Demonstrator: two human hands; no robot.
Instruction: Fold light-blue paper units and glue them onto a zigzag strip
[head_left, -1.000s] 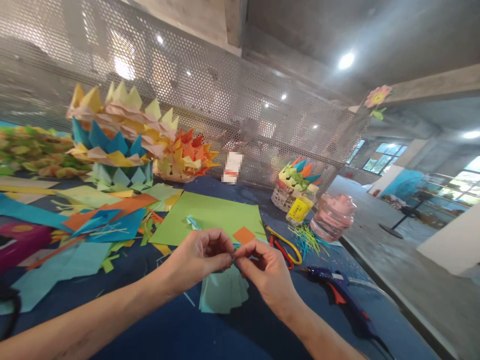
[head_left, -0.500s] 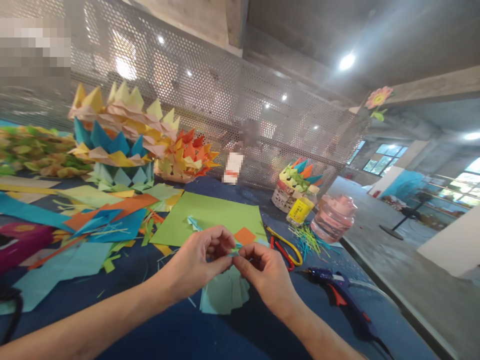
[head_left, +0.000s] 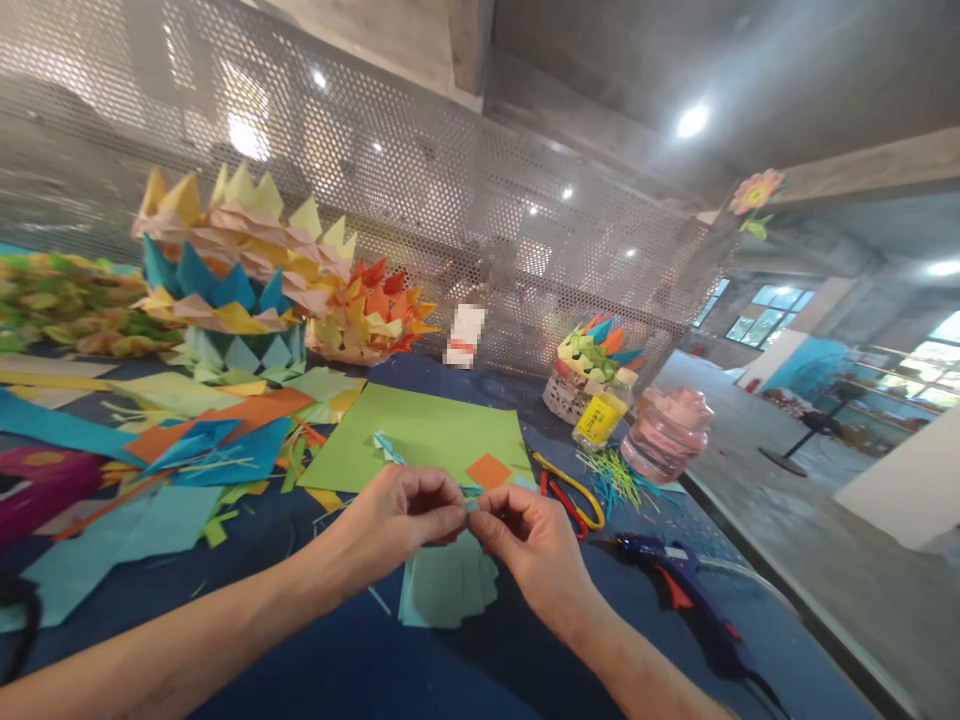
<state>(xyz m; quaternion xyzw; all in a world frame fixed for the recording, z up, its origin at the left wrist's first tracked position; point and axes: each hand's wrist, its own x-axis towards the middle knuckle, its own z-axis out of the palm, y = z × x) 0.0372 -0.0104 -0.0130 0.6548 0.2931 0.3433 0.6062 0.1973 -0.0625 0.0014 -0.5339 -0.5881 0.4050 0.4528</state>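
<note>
Above the dark blue table, my left hand (head_left: 409,515) and my right hand (head_left: 532,530) meet, each with thumb and forefinger pinched on a small light-blue paper piece (head_left: 471,504). Fingers cover most of it, so its folds cannot be made out. Just below my hands lies a fanned stack of pale blue paper squares (head_left: 448,595). Beyond them is a large green sheet (head_left: 427,420), bearing an orange paper square (head_left: 489,470) and a folded light-blue paper strip (head_left: 386,447). Red and yellow handles of scissors (head_left: 592,508) lie to the right of my right hand.
A blue glue gun (head_left: 679,575) rests at right, near the table edge. Behind it stand a pink jar (head_left: 666,440), a yellow-labelled bottle (head_left: 598,418) and a small paper-filled basket (head_left: 566,395). Folded-paper bowls (head_left: 225,300) and paper scraps (head_left: 135,540) cover the left.
My left fingers have curled lower and closer over the paper piece. Both hands stay in nearly the same place, still pinching it.
</note>
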